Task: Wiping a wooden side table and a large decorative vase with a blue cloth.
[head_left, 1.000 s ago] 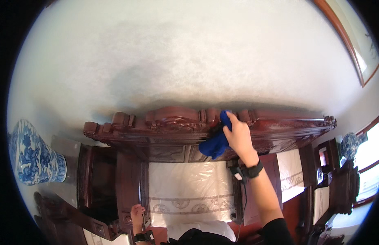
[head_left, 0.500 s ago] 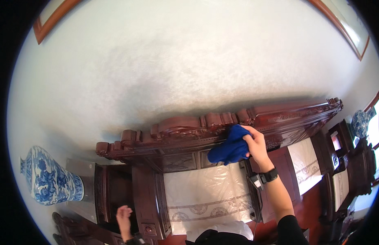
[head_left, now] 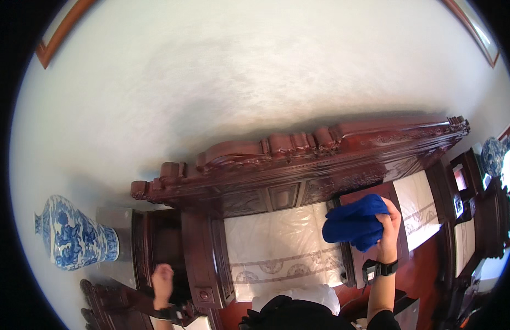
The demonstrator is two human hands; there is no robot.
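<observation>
A bunched blue cloth (head_left: 355, 223) is gripped in my right hand (head_left: 391, 228), thumb on the near side, raised above the small dark wooden table of the carved settee. The cloth is apart from the long carved backrest (head_left: 249, 151) against the wall. My left hand (head_left: 162, 281) hangs lower left, in front of a dark wooden cabinet, its fingers loosely curled in and slightly blurred. I see nothing in it, and it touches nothing visible.
A blue-and-white vase (head_left: 78, 234) stands on a side cabinet at the left. Plastic-covered cushions (head_left: 279, 242) lie on the settee seat. A second vase (head_left: 494, 157) is at the far right, beside carved dark furniture. Framed pictures (head_left: 65, 30) hang on the wall above.
My right hand has carried the blue cloth down and to the right, away from the top of the backrest. My left hand has shifted slightly, its fingers more curled. The view has shifted a little.
</observation>
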